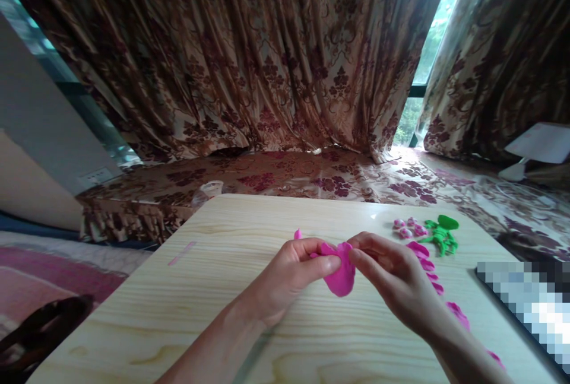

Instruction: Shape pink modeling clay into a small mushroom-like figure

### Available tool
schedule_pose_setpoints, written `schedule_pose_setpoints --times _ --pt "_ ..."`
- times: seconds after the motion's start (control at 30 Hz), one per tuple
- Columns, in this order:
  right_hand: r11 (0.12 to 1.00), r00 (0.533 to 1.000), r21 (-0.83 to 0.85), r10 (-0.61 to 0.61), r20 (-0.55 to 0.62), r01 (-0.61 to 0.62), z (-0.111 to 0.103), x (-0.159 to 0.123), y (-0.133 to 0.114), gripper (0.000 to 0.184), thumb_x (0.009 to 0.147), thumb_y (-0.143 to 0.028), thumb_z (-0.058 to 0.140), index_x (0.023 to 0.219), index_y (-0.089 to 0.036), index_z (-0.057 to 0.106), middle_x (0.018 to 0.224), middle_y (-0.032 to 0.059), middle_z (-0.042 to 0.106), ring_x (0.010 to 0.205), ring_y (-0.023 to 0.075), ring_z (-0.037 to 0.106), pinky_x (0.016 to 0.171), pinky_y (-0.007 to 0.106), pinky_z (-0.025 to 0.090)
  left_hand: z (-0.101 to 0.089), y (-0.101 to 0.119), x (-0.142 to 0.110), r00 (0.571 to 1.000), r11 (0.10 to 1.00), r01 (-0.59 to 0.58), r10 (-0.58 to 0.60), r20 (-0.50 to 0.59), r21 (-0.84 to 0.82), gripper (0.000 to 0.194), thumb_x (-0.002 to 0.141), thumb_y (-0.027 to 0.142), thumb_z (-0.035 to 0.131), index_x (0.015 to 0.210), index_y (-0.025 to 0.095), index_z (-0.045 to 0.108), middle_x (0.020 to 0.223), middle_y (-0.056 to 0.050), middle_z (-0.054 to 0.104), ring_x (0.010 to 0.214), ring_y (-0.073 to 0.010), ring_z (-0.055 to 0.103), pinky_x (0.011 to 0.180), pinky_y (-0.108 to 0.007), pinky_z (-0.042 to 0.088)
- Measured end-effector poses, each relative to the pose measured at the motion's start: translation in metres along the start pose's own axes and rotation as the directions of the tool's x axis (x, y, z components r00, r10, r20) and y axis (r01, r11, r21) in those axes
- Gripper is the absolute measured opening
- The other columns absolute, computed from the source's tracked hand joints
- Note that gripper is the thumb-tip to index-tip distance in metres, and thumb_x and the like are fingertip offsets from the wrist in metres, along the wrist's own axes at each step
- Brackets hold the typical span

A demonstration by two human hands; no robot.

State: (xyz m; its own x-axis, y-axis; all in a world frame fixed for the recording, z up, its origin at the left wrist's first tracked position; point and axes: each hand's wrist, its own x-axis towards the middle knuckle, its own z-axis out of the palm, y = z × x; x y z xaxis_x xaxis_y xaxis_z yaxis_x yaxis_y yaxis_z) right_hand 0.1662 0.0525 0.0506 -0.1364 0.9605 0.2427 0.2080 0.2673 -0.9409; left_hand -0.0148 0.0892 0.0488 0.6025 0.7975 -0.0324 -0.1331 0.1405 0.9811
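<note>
My left hand [291, 274] and my right hand [392, 277] meet over the middle of a light wooden table [214, 289]. Both pinch a flat piece of pink clay [341, 274], shaped like petals, held just above the tabletop. The left thumb presses on its left side, and the right fingers grip its upper right edge. A small pink clay tip [297, 234] shows behind the left hand.
Several pink clay petals [430, 268] lie in a row by my right wrist. Small pink clay bits [407, 228] and a green clay shape [440, 234] sit at the table's far right. A blurred-out flat object [529, 307] lies at the right edge. Patterned curtains hang behind.
</note>
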Motion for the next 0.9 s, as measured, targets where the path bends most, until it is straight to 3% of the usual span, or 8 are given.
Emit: schedule_pose_setpoints --times 0.13,0.33,0.5,0.67,0.9 --pt "0.999 1.0 -0.033 -0.004 -0.02 0.004 -0.0003 -0.0002 -0.0029 0.02 0.089 -0.037 0.053 0.083 -0.019 0.061 0.078 0.0004 0.063 0.077 0.014 0.057 0.067 0.024 0.044 0.0025 0.0001 -0.0005 1.0 1.0 0.004 -0.005 0.011 0.02 0.014 0.081 0.025 0.064 0.082 0.013 0.07 0.08 -0.002 0.066 0.078 -0.0132 0.052 0.081 -0.027 0.037" --pt "0.996 0.999 -0.089 -0.007 0.042 0.01 -0.0026 0.0004 -0.0044 0.018 0.09 -0.034 0.052 0.082 -0.02 0.061 0.082 0.0007 0.063 0.082 0.0149 0.057 0.073 0.026 0.044 0.0019 0.0036 0.0 1.0 0.984 -0.017 0.016 -0.009 -0.179 0.013 0.082 0.024 0.062 0.078 0.015 0.069 0.075 0.0 0.064 0.074 -0.0117 0.051 0.079 -0.025 0.037" --pt "0.992 0.999 -0.123 -0.037 0.029 0.041 -0.0012 -0.0006 -0.0036 0.016 0.089 -0.03 0.053 0.08 -0.02 0.061 0.078 -0.0007 0.062 0.078 0.014 0.057 0.072 0.026 0.043 0.002 0.0042 0.0003 1.0 0.998 -0.011 0.011 0.004 -0.06 0.013 0.078 0.026 0.068 0.081 0.014 0.07 0.077 0.0 0.065 0.075 -0.0113 0.051 0.079 -0.025 0.037" --pt "0.992 0.998 -0.115 -0.039 0.044 0.044 0.0 -0.0005 -0.0053 0.015 0.089 -0.029 0.054 0.08 -0.02 0.061 0.076 -0.0013 0.063 0.074 0.0131 0.057 0.067 0.024 0.043 0.0013 0.0005 -0.0006 1.0 0.997 0.019 -0.017 0.026 -0.071 0.012 0.08 0.025 0.066 0.083 0.015 0.071 0.08 0.0 0.064 0.077 -0.0111 0.05 0.077 -0.024 0.036" --pt "0.993 0.993 -0.101 -0.068 -0.097 0.058 -0.0009 -0.0006 -0.0056 0.019 0.089 -0.034 0.055 0.079 -0.019 0.061 0.076 0.0 0.061 0.073 0.0131 0.055 0.065 0.024 0.043 0.0004 0.001 -0.0007 0.998 0.994 0.055 -0.052 0.037 -0.089 0.01 0.077 0.024 0.066 0.08 0.016 0.071 0.077 0.0 0.063 0.075 -0.0123 0.051 0.077 -0.025 0.036"
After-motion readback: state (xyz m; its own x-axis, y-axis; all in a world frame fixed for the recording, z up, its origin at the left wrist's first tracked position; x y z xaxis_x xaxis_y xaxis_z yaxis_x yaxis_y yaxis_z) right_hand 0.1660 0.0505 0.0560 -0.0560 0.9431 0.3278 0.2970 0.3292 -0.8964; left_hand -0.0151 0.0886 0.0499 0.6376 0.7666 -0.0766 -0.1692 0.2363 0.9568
